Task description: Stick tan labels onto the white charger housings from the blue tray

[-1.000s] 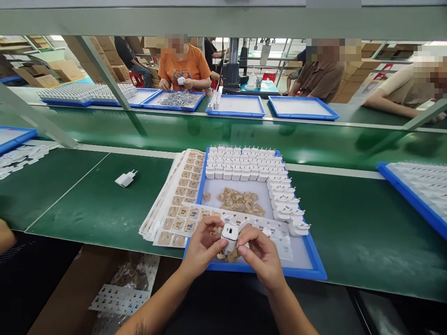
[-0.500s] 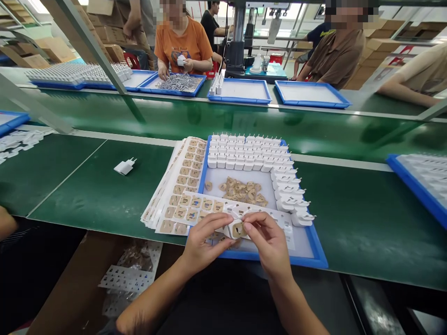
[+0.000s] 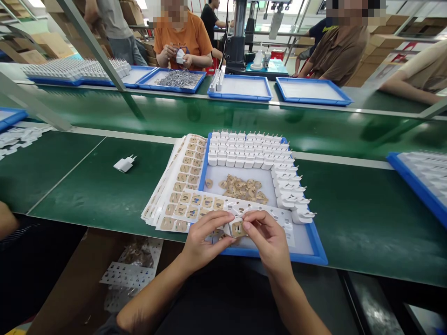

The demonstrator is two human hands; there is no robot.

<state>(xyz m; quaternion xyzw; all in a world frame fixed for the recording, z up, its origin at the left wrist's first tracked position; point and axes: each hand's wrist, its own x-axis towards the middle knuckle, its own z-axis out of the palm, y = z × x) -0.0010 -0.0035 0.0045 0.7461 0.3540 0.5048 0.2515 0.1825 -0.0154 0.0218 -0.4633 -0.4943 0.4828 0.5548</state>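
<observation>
Between my two hands is a white plug charger (image 3: 228, 229), tilted so that a tan sticker (image 3: 238, 228) on its end face points toward me. My left hand (image 3: 205, 237) grips the charger from the left, with thumb below and fingers above. My right hand (image 3: 267, 237) has thumb and forefinger closed at the sticker's right edge, against the charger. Below them lies a sticker sheet (image 3: 251, 208), partly stripped of its tan pieces, across a blue-rimmed tray (image 3: 319, 251). White chargers (image 3: 249, 158) stand in rows along the tray's back and right side.
Loose tan pieces (image 3: 244, 188) are heaped in the tray. A stack of sticker sheets (image 3: 167, 186) lies left of it, and a single charger (image 3: 125, 164) farther left. Another tray (image 3: 419, 186) stands at right. Across the bench, a person in orange (image 3: 183, 37) handles a white part.
My hands stay nearly in place; the tan sticker's face now shows more squarely, with its slot more visible. Across the bench, the person in orange has raised a hand from the tray to the white part.
</observation>
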